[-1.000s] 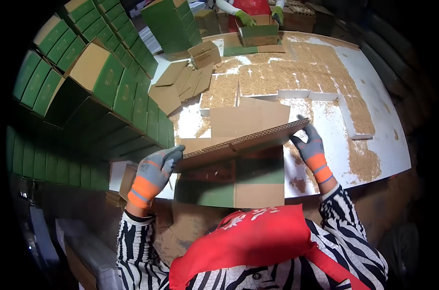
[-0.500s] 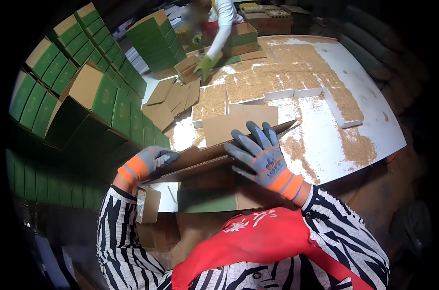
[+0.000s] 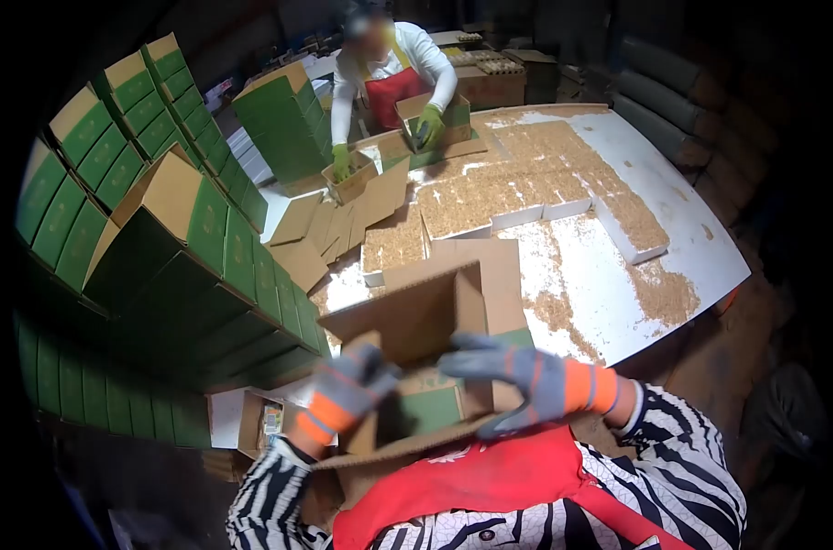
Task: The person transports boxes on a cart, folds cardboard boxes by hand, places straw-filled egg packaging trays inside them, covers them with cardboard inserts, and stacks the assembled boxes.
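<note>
An open cardboard box (image 3: 416, 316) lies in front of me, its brown inside facing up and a green patch showing within. Over its left side is my left hand (image 3: 354, 380) in a grey and orange glove; motion smears the fingers, so their grip is unclear. My right hand (image 3: 526, 374), gloved alike, reaches across the right side of the box with fingers stretched out and thumb apart. A brown flap (image 3: 503, 275) spreads behind the box on the table.
Tall stacks of green boxes (image 3: 210, 225) rise on my left. White trays filled with brown crumbly material (image 3: 535, 174) cover part of the white table (image 3: 700, 220). Flat cardboard pieces (image 3: 329, 225) lie between. Across the table a person in green gloves handles a small box (image 3: 350, 183).
The cardboard, folded edge-on before, now stands opened out as a box. My left hand has moved right and down, my right hand down. The person opposite has straightened up.
</note>
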### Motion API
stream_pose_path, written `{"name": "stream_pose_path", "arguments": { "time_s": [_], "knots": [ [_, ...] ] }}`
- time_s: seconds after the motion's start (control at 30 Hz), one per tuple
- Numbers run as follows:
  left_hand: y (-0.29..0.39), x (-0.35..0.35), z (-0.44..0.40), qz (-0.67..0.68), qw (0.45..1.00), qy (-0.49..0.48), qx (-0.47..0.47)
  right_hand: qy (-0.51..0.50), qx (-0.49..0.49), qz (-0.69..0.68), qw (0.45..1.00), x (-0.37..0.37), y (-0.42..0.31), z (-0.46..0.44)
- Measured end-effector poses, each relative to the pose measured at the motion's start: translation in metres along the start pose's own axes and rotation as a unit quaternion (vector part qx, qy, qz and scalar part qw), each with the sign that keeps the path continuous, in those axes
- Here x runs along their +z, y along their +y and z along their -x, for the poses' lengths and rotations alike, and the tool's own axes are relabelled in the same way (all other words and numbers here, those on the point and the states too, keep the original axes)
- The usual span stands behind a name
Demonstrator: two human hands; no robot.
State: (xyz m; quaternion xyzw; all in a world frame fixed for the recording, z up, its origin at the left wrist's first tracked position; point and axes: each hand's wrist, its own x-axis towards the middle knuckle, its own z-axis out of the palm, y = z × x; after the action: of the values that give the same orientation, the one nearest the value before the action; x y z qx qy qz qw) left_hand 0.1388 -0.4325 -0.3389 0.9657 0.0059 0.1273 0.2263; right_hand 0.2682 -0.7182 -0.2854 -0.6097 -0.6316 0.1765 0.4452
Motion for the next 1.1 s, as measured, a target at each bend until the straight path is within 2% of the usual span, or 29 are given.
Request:
{"name": "stream_pose_path", "arguments": {
  "time_s": [0.03,0.07,0.1,0.13,0.17,0.23,0.3,0.37,0.4,0.47,0.5,0.6,0.63,0.67,0.7,0.77,0.83,0.87,0.9,0.93,0.97,1.03,1.07,1.1],
  "knots": [
    [0.005,0.02,0.002,-0.094,0.986,-0.039,0.131,-0.104,0.039,-0.044,0.993,0.018,-0.002,-0.015],
    [-0.004,0.027,-0.004,-0.012,0.98,-0.184,0.077,-0.16,0.091,-0.006,0.983,0.041,0.015,-0.015],
    [-0.017,0.031,-0.015,0.064,0.944,-0.322,0.024,-0.167,0.038,0.016,0.985,0.063,0.062,-0.016],
    [-0.043,0.034,-0.018,0.275,0.874,-0.377,-0.136,-0.113,0.063,-0.045,0.991,0.064,0.067,-0.016],
    [-0.091,0.055,-0.016,0.548,0.732,-0.327,-0.24,-0.064,0.083,-0.103,0.989,0.059,0.071,-0.015],
    [-0.063,0.008,-0.003,0.585,0.749,-0.24,-0.199,-0.054,0.156,-0.118,0.979,0.059,0.08,-0.01],
    [-0.011,-0.035,0.028,0.575,0.79,-0.189,-0.1,-0.012,0.164,-0.07,0.984,0.054,0.067,-0.007],
    [0.001,-0.032,0.051,0.647,0.752,-0.119,-0.025,-0.019,0.19,-0.067,0.979,0.049,0.06,-0.01],
    [0.003,-0.035,0.066,0.644,0.759,-0.05,-0.082,-0.028,0.217,-0.087,0.972,0.046,0.06,-0.013],
    [0.011,-0.027,0.073,0.58,0.782,0.187,-0.134,-0.029,0.185,-0.099,0.977,0.047,0.073,-0.014],
    [0.01,-0.022,0.072,0.531,0.771,0.323,-0.138,-0.034,0.172,-0.106,0.979,0.05,0.076,-0.013],
    [0.027,-0.027,0.067,0.479,0.654,0.572,-0.125,-0.074,0.182,-0.098,0.976,0.044,0.075,-0.015],
    [0.025,-0.026,0.067,0.397,0.761,0.502,-0.106,-0.083,0.186,-0.089,0.975,0.043,0.076,-0.017],
    [0.022,-0.024,0.066,0.302,0.844,0.438,-0.067,-0.066,0.194,-0.177,0.963,0.042,0.076,-0.021],
    [0.038,-0.03,0.053,0.139,0.919,0.362,-0.069,-0.053,0.208,-0.263,0.94,0.042,0.076,-0.021],
    [0.022,-0.023,0.024,-0.047,0.939,0.28,-0.196,-0.039,0.27,-0.435,0.858,0.036,0.078,-0.022],
    [-0.045,0.042,0.004,-0.173,0.95,0.155,-0.21,0.024,0.293,-0.359,0.886,0.026,0.075,-0.024],
    [-0.044,0.036,0.002,0.076,0.94,0.146,-0.299,0.083,0.281,-0.323,0.9,0.017,0.064,-0.03],
    [-0.039,0.027,-0.001,0.051,0.941,0.17,-0.288,0.182,0.253,-0.323,0.893,0.009,0.068,-0.033],
    [-0.029,0.024,0.0,0.027,0.942,0.188,-0.277,0.235,0.167,-0.118,0.95,-0.004,0.065,-0.04],
    [-0.021,0.026,0.005,0.005,0.943,0.198,-0.268,0.277,0.077,0.09,0.954,-0.016,0.055,-0.045],
    [-0.022,0.027,0.007,0.032,0.937,0.27,-0.219,0.307,0.007,0.335,0.891,-0.024,0.029,-0.071],
    [-0.02,0.025,0.009,0.024,0.934,0.296,-0.197,0.297,0.045,0.294,0.908,-0.015,0.031,-0.074],
    [-0.02,0.022,0.01,0.014,0.931,0.322,-0.172,0.173,0.061,0.327,0.927,-0.006,0.057,-0.061]
  ]
}}
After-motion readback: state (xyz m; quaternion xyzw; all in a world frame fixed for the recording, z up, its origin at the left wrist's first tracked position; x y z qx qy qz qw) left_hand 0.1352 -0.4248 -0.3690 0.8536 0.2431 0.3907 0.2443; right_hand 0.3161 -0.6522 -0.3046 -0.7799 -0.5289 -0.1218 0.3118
